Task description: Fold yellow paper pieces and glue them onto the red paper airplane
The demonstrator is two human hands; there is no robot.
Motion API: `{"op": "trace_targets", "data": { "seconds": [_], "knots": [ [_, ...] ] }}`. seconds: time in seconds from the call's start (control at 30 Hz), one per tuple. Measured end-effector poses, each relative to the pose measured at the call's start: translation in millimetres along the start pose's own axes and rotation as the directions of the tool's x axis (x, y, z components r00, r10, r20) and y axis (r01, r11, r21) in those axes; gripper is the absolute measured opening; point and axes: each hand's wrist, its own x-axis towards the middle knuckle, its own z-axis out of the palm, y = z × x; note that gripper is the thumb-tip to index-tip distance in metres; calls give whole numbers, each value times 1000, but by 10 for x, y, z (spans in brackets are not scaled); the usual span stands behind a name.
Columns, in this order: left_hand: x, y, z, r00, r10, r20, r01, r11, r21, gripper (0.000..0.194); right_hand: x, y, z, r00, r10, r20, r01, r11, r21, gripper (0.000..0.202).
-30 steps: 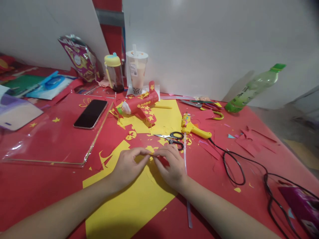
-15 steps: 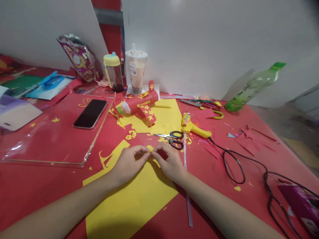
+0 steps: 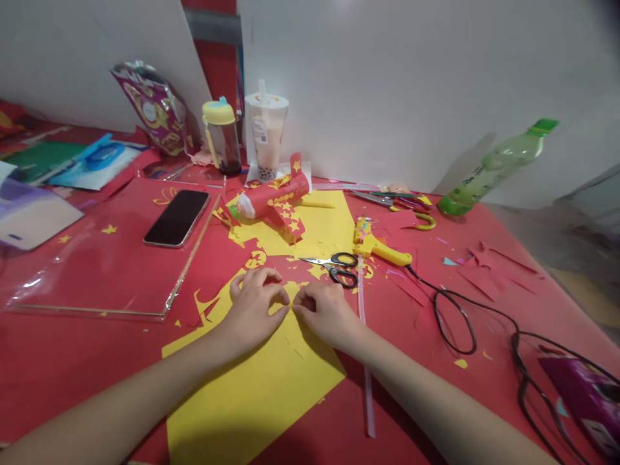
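Note:
My left hand [image 3: 256,310] and my right hand [image 3: 327,313] meet fingertip to fingertip over a yellow paper sheet [image 3: 242,394]. Both are pinched closed around a tiny yellow bit, mostly hidden by the fingers. Just beyond them lie black-handled scissors [image 3: 334,261], with yellow star cut-outs and scraps around. Farther back, a red paper-covered bottle [image 3: 276,197] decorated with yellow stars rests on its side on another yellow sheet [image 3: 329,232]. A yellow glue gun [image 3: 380,248] is to the right of the scissors.
A phone [image 3: 177,218] lies on a plastic-wrapped red pack at left. A drink cup [image 3: 267,139], yellow-lidded bottle [image 3: 223,139] and snack bag [image 3: 155,113] stand behind. A green bottle [image 3: 496,168] leans at right. A black cord [image 3: 467,303] loops across the right side.
The fingers of my left hand have lifted and spread a little, while its thumb and forefinger stay near my right fingertips. My right fingers have curled in more.

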Motion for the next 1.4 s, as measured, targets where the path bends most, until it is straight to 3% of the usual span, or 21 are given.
{"op": "trace_targets", "data": {
  "seconds": [0.2,0.4,0.7,1.0,1.4],
  "knots": [
    [6,6,-9,1000,2,21,-2,1000,12,9,-20,23,-16,999,-37,15,37,999,-10,11],
    [26,-32,9,996,80,48,-81,996,25,11,-13,40,-21,995,-97,36,99,994,-36,8],
    [0,-62,24,985,157,65,-159,987,23,13,-38,39,19,997,-75,19,77,993,-92,10],
    [-7,-20,21,994,101,52,-101,995,1,13,-24,37,39,999,-39,20,41,997,-64,14],
    [-15,-47,15,988,144,57,-145,989,26,13,-52,21,53,997,-72,25,74,989,-127,9]
  ]
}}
